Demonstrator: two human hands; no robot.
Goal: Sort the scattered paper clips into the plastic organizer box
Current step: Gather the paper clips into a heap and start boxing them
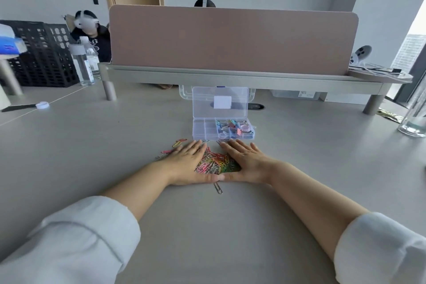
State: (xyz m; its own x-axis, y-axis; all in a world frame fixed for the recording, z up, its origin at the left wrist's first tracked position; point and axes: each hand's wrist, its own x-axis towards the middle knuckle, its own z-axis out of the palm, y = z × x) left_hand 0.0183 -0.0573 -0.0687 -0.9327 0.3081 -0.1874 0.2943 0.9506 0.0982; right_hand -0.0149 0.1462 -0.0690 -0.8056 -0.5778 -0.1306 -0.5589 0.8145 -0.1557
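A heap of coloured paper clips [215, 162] lies on the grey table between my two hands. My left hand [186, 163] rests flat on the heap's left side, my right hand [246, 163] flat on its right side, and the thumbs meet at the front. Neither hand holds anything. A few loose clips [178, 143] lie to the left of my left hand, and one silver clip [218, 188] sits just in front of the thumbs. The clear plastic organizer box [205, 130] stands behind the heap with its lid up; its right compartments hold coloured clips and binder clips.
A raised shelf [230, 76] with a pink divider panel crosses the table behind the box. Water bottles [85, 64] and a black crate [43, 53] stand at the back left, a glass [413, 120] at the right edge. A person sits behind the divider at left.
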